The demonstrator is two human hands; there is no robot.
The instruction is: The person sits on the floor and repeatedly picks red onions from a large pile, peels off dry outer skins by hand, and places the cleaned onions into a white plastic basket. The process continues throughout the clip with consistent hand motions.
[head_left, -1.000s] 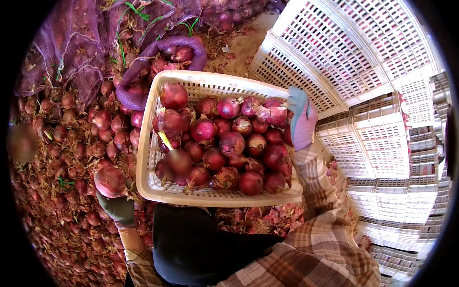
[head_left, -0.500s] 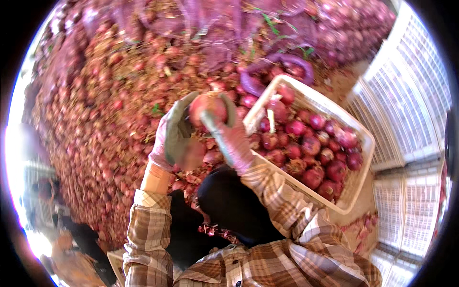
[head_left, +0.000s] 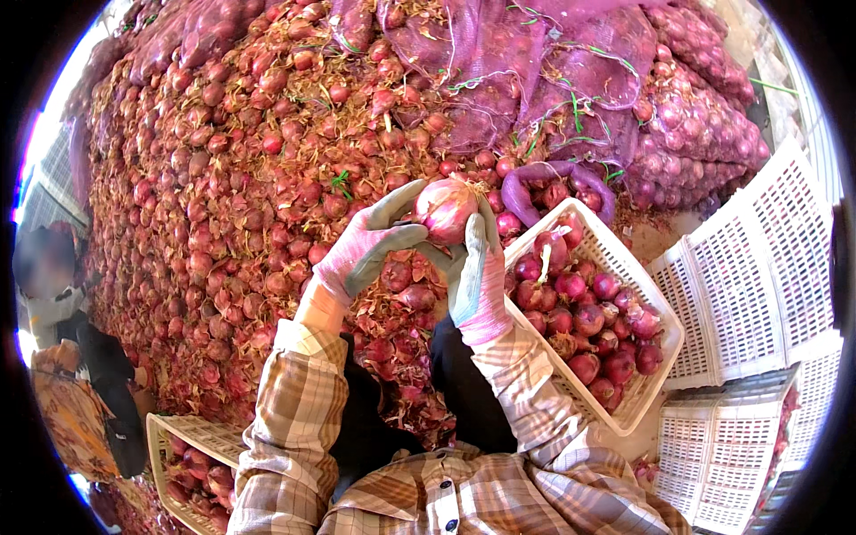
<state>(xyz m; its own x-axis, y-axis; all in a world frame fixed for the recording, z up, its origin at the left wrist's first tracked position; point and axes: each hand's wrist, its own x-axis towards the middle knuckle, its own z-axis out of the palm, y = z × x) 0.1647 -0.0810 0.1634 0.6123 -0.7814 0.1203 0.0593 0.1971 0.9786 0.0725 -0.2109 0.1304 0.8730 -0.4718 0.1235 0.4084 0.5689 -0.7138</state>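
Observation:
My left hand [head_left: 366, 245] and my right hand [head_left: 474, 267], both in pink-and-grey gloves, are cupped round a large red onion [head_left: 444, 210] with papery skin, held up at the centre of the view. Beneath it spreads a wide heap of loose red onions [head_left: 205, 250] and dry skins. Just right of my right hand, a white slatted crate [head_left: 670, 361] holds red onions [head_left: 588, 316].
Purple mesh sacks [head_left: 687, 116] lie along the back, near a coiled purple mesh ring [head_left: 515, 192]. White crates [head_left: 740, 285] are stacked at right; another crate [head_left: 153, 455] with onions is at lower left. A co-worker [head_left: 80, 374] is at the far left.
My right hand has left the crate's rim and joined my left hand on the onion, which has moved up to the centre. The view has shifted, so the crate sits farther right.

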